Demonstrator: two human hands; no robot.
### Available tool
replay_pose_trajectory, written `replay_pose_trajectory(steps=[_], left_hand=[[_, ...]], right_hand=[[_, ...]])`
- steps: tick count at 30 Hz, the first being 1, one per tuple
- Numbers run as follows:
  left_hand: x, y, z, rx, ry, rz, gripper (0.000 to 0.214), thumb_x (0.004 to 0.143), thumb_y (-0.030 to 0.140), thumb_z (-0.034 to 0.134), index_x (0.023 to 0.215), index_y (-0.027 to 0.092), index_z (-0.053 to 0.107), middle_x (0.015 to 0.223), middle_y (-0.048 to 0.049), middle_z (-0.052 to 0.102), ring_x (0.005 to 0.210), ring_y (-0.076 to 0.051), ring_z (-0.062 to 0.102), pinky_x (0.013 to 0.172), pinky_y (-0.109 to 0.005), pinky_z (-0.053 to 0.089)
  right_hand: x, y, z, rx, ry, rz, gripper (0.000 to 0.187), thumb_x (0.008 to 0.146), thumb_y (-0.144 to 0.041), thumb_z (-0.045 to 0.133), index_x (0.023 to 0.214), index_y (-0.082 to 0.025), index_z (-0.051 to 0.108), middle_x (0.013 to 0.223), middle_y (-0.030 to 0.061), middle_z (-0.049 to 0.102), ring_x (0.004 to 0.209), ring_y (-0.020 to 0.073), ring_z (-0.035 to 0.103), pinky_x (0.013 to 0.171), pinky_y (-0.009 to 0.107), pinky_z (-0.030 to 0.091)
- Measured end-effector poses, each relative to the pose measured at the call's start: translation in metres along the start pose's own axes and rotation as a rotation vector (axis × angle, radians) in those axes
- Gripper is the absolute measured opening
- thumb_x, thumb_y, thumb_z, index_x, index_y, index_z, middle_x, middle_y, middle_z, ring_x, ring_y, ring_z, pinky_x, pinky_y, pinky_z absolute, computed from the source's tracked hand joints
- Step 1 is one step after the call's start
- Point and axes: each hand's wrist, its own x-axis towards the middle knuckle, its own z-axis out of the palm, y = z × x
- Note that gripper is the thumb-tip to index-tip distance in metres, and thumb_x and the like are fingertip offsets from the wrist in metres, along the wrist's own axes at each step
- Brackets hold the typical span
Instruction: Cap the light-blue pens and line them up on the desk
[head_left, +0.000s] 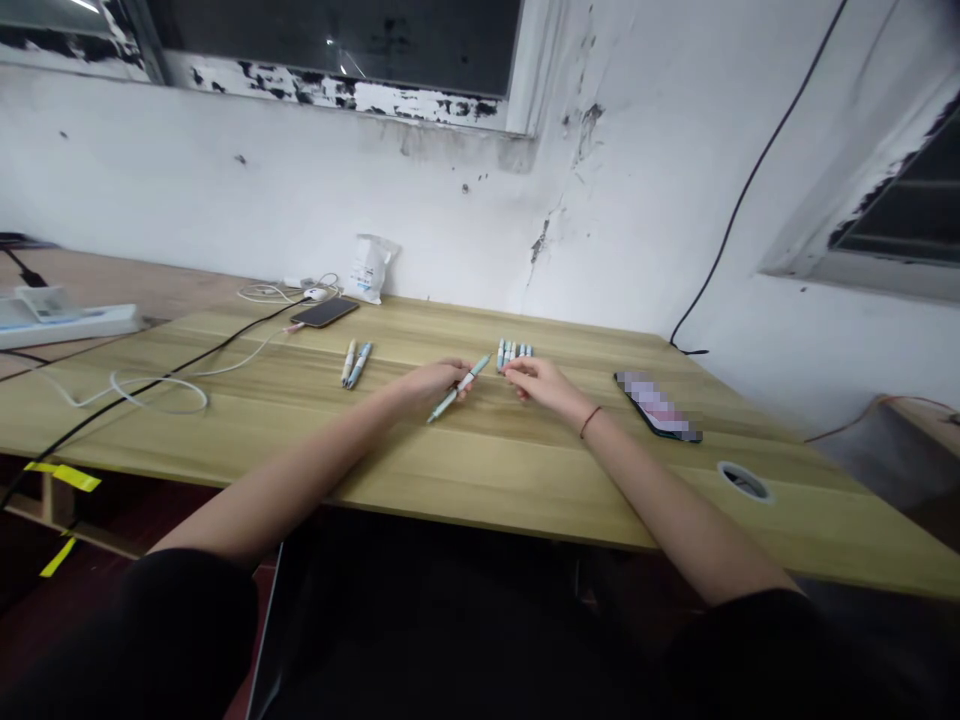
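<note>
My left hand (448,377) is closed around a pale green marker pen (451,396), held aslant over the table. The pen's narrow tip points up and to the right, toward my other hand. Just right of it, my right hand (541,382) has thumb and fingertips pinched together; whatever they may hold is too small to make out. Right behind those fingers, several pens (511,352) in pale blue and cream lie side by side. Farther left on the wood, a cream pen (349,362) and a blue pen (361,365) rest next to each other.
The wooden table (480,480) backs onto a wall. At the left are a dark phone (325,313), cables, a power strip (82,322) and a white plastic packet (371,268). Another phone (658,407) and a round cable hole (745,482) are on the right.
</note>
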Motion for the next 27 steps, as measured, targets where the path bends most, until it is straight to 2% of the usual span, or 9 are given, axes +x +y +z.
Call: replay_pose_trajectory(steps=[3,6,9,13,19,23,27], left_hand=[[0.0009,-0.0001,0.0015,0.01,0.046,-0.04,0.015,0.079,0.003,0.044,0.072,0.012,0.053,0.057,0.0014,0.049,0.044,-0.004,0.044,0.042,-0.013,0.036],[0.0006,0.0011,0.004,-0.008,0.095,-0.092,0.019,0.086,0.015,0.043,0.069,0.013,0.051,0.054,0.0024,0.046,0.042,-0.004,0.042,0.043,-0.015,0.036],[-0.0018,0.003,0.0049,0.001,0.092,-0.071,0.019,0.086,0.023,0.051,0.071,0.012,0.054,0.055,0.0029,0.046,0.043,-0.004,0.043,0.043,-0.014,0.036],[-0.0051,0.0043,0.0048,0.0,0.081,-0.078,0.007,0.077,0.013,0.065,0.076,0.011,0.058,0.06,0.0023,0.052,0.047,-0.003,0.048,0.045,-0.013,0.039],[-0.0051,0.0033,0.0049,-0.147,0.073,-0.045,0.008,0.079,0.005,0.061,0.072,0.009,0.061,0.079,-0.0036,0.06,0.067,-0.005,0.058,0.072,-0.017,0.053],[-0.0018,-0.0013,0.0006,-0.129,0.012,-0.007,0.003,0.079,0.01,0.063,0.076,0.009,0.062,0.077,-0.0036,0.058,0.067,-0.006,0.058,0.072,-0.018,0.054],[-0.0011,-0.0037,-0.0019,-0.08,0.032,-0.035,0.006,0.081,0.015,0.061,0.085,0.011,0.059,0.069,-0.0009,0.054,0.063,-0.007,0.057,0.066,-0.021,0.055]], right_hand=[[-0.0003,0.0003,0.002,0.01,-0.018,-0.003,0.02,0.077,-0.032,0.061,0.088,-0.015,0.062,0.073,0.0018,0.057,0.053,0.0082,0.05,0.047,0.021,0.044],[-0.0008,0.0005,0.0032,0.01,-0.046,-0.015,0.022,0.077,-0.034,0.061,0.088,-0.016,0.062,0.07,0.0007,0.057,0.053,0.0084,0.05,0.046,0.02,0.043],[-0.0015,0.0,0.0034,-0.002,-0.051,-0.02,0.023,0.076,-0.035,0.061,0.088,-0.015,0.063,0.071,0.0004,0.057,0.054,0.0085,0.051,0.047,0.021,0.044],[-0.0023,-0.0017,0.0033,-0.001,-0.051,-0.009,0.02,0.076,-0.033,0.062,0.085,-0.016,0.063,0.068,-0.0001,0.056,0.053,0.0088,0.051,0.048,0.022,0.044],[-0.0035,-0.0033,0.0032,0.009,-0.061,0.001,0.02,0.076,-0.033,0.062,0.087,-0.016,0.063,0.069,-0.0002,0.055,0.053,0.0086,0.051,0.05,0.023,0.045],[-0.0036,-0.003,0.0034,0.018,-0.063,0.008,0.021,0.075,-0.034,0.062,0.086,-0.016,0.062,0.068,-0.0005,0.055,0.053,0.0085,0.05,0.05,0.023,0.045],[-0.0028,-0.0018,0.003,0.01,-0.072,0.0,0.021,0.076,-0.035,0.061,0.086,-0.016,0.062,0.065,-0.0012,0.053,0.052,0.0085,0.05,0.05,0.022,0.044]])
